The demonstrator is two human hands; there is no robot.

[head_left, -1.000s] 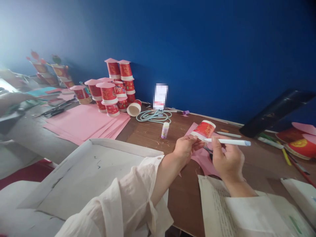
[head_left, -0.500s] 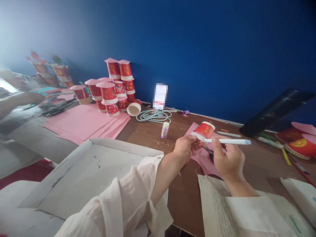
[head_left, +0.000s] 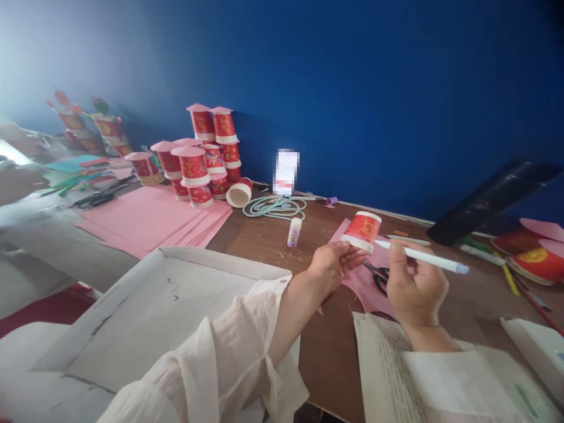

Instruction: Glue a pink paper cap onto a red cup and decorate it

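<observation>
Cup (head_left: 362, 228) is gripped low by the left hand (head_left: 333, 263), thumb against fingers, over pink paper (head_left: 379, 301); pen (head_left: 434, 257) is pinched in the right hand (head_left: 418, 289), tip beside cup, contact unclear; marking judged underway; steadied cup called for next.

A brown wooden tabletop (head_left: 326, 364) stretches from left to right and carries a spread of papers and small things. To the left lies a fanned stack of pink paper (head_left: 154, 220); by its far right corner, a red cup (head_left: 240, 194) rests on its side. Right of that, a pale blue cable (head_left: 273, 205) lies in loose loops, and nearer, a glue stick (head_left: 294, 233) stands upright — small scraps (head_left: 296, 254) scattered just beside it. Near the far edge sits a purple cap (head_left: 331, 201). Farther right lie a slim white pen (head_left: 416, 241) and — well apart — a yellow marker (head_left: 511, 280). Printed pages (head_left: 379, 358) cover the near right.
</observation>
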